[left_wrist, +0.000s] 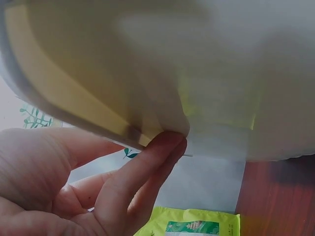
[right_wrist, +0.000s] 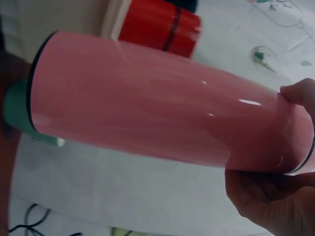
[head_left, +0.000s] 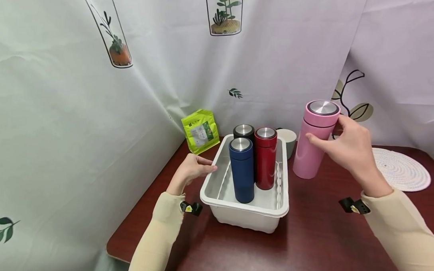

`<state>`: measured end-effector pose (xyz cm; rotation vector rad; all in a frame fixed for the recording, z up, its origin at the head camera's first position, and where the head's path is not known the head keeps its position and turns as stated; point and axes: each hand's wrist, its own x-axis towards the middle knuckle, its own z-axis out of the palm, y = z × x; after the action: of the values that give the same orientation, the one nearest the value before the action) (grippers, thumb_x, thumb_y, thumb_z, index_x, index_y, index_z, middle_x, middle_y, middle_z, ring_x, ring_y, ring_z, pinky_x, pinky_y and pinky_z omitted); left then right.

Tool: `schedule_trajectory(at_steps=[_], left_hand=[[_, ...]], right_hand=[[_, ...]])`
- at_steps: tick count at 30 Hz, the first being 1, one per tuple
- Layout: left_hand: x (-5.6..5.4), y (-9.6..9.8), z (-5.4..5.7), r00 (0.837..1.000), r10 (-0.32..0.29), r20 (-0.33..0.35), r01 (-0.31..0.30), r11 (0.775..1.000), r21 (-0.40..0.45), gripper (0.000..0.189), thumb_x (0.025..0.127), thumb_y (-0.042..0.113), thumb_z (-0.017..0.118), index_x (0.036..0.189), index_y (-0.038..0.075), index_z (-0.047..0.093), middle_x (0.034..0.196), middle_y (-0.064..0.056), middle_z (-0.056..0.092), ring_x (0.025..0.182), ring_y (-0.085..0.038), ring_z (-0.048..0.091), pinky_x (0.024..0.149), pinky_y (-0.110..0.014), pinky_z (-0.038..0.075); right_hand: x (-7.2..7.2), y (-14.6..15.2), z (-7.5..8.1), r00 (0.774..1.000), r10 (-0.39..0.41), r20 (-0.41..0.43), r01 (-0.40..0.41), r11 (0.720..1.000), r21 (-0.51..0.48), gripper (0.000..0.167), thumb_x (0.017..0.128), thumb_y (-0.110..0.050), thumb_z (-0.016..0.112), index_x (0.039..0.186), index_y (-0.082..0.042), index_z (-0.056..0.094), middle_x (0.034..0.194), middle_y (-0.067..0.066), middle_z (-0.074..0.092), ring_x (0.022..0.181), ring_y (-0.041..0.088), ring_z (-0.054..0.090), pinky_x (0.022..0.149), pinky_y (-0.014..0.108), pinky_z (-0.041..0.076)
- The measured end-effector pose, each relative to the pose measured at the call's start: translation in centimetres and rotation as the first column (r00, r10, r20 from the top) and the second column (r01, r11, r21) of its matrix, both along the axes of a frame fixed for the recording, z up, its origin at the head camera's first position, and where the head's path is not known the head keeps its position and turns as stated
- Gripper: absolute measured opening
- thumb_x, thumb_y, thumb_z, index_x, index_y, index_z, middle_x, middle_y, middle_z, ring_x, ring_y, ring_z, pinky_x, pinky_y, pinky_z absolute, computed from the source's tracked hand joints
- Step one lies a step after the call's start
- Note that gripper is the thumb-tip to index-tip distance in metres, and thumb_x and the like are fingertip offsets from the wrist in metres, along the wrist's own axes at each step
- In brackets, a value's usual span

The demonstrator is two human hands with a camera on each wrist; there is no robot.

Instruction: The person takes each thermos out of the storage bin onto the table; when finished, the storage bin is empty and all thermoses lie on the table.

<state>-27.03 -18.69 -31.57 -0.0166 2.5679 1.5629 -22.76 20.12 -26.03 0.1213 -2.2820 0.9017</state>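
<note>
My right hand [head_left: 353,150] grips a pink thermos bottle [head_left: 311,154] near its top, thumb on one side and fingers on the other. The bottle is in the air to the right of a white plastic bin [head_left: 242,220], slightly tilted. Inside the bin stand a blue bottle [head_left: 242,172], a red bottle [head_left: 265,161] and a black bottle [head_left: 239,130], the black one mostly hidden behind the others. With my left hand [head_left: 191,170] I pinch the bin's left rim; the left wrist view shows fingers [left_wrist: 133,177] beneath that rim.
A lime-green pouch [head_left: 201,131] leans by the curtain behind the bin. Right behind the bin is a cup with a pale top [head_left: 288,138], partly hidden. A round woven mat [head_left: 402,170] lies on the dark red table [head_left: 324,243] at the right. A printed curtain encloses the back and left.
</note>
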Motion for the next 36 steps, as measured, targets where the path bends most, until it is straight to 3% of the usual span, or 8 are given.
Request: schedule_trajectory(at_steps=[4,7,19,26,31,36], left_hand=[[0.1,0.1,0.0,1.000,0.012,0.004,-0.012,1.000,0.008,0.036,0.082,0.009,0.079,0.113,-0.006,0.070,0.112,-0.021,0.069,0.087,-0.023,0.071,0.088,-0.043,0.058],[0.1,0.1,0.0,1.000,0.009,0.006,-0.009,1.000,0.016,0.035,0.082,0.008,0.079,0.113,-0.006,0.070,0.112,-0.022,0.068,0.090,-0.026,0.071,0.086,-0.042,0.059],[0.0,0.1,-0.2,1.000,0.014,0.009,-0.015,1.000,0.022,0.035,0.082,0.009,0.079,0.113,-0.005,0.070,0.113,-0.021,0.068,0.092,-0.029,0.071,0.085,-0.041,0.059],[0.1,0.1,-0.2,1.000,0.020,0.013,-0.020,1.000,0.023,0.035,0.083,0.010,0.078,0.113,-0.005,0.070,0.115,-0.022,0.067,0.096,-0.033,0.071,0.088,-0.044,0.058],[0.0,0.2,-0.3,1.000,0.019,0.015,-0.019,1.000,0.017,0.035,0.082,0.010,0.079,0.113,-0.005,0.070,0.113,-0.021,0.068,0.091,-0.028,0.072,0.089,-0.045,0.058],[0.0,0.0,-0.3,1.000,0.020,0.024,-0.021,0.999,0.043,0.036,0.082,0.010,0.079,0.114,-0.005,0.070,0.112,-0.020,0.068,0.099,-0.035,0.070,0.083,-0.041,0.060]], right_hand=[[-1.0,0.2,-1.7,1.000,-0.005,0.004,0.005,1.000,0.003,0.045,0.075,-0.038,0.081,0.100,-0.005,0.064,0.092,0.016,0.067,0.082,0.018,0.055,0.063,0.024,0.037],[-1.6,0.5,-2.9,1.000,-0.015,0.020,0.015,1.000,0.007,0.044,0.076,-0.037,0.081,0.097,-0.004,0.063,0.086,0.017,0.065,0.077,0.025,0.054,0.060,0.027,0.036],[-4.1,1.2,-6.3,0.996,-0.012,0.094,0.010,1.000,0.015,0.045,0.077,-0.039,0.080,0.095,-0.002,0.062,0.077,0.016,0.062,0.069,0.027,0.053,0.056,0.033,0.037],[-5.4,1.5,-7.7,0.994,-0.006,0.112,0.005,1.000,0.003,0.049,0.079,-0.038,0.078,0.098,0.004,0.061,0.084,0.023,0.062,0.076,0.035,0.055,0.059,0.038,0.039],[-5.8,1.9,-8.1,0.993,-0.009,0.120,0.008,1.000,0.008,0.049,0.080,-0.037,0.077,0.099,0.004,0.060,0.086,0.024,0.062,0.078,0.037,0.057,0.061,0.038,0.040],[-6.0,2.1,-7.9,0.985,0.022,0.169,-0.025,1.000,0.012,0.055,0.083,-0.039,0.075,0.109,0.005,0.057,0.095,0.025,0.060,0.085,0.038,0.056,0.067,0.043,0.043]])
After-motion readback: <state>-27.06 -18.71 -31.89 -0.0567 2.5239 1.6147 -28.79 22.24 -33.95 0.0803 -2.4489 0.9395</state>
